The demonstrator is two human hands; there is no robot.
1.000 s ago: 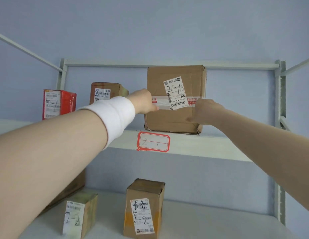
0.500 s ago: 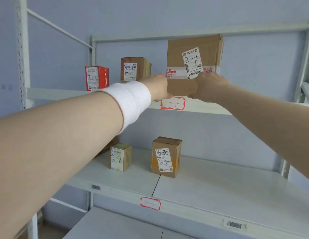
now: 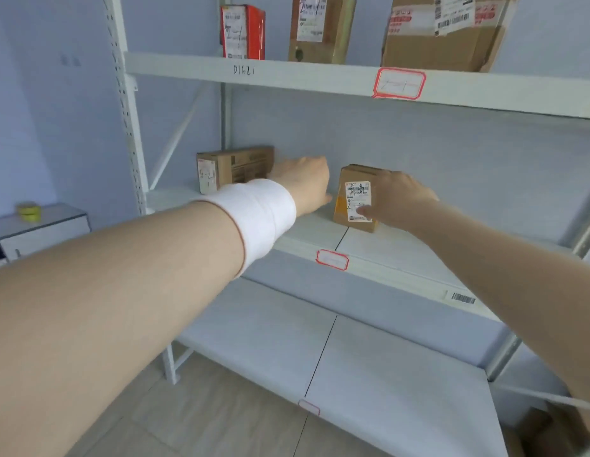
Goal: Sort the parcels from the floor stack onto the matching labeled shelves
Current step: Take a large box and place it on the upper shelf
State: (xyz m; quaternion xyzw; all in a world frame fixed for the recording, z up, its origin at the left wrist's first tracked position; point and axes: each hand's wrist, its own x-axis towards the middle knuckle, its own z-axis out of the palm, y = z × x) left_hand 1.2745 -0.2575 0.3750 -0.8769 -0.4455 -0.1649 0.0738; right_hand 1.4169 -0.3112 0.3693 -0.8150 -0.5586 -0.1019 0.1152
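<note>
Where half a second ago both of your hands were up at the top shelf against the large brown cardboard parcel (image 3: 442, 41), they are now down at the white middle shelf (image 3: 402, 255). The parcel stands alone on the white top shelf (image 3: 303, 75), directly above the red-bordered paper tag (image 3: 398, 83). The view has dropped as well, so the parcel, the red carton (image 3: 242, 31) and the tall brown box (image 3: 320, 28) beside it are all cut off at the top edge.

Your right hand (image 3: 399, 199) covers the right side of the small brown cardboard box (image 3: 349, 199), with the thumb lying across the lower part of its white label. Whether the fingers curl round the box cannot be told.

Your left hand (image 3: 300, 183), with the white wristband (image 3: 257, 216), shows only its back, so its grip cannot be told either. It hides one end of the flat brown carton (image 3: 234, 168).

Writing on the middle shelf's red-bordered tag (image 3: 332, 259) is too blurred to read.
</note>
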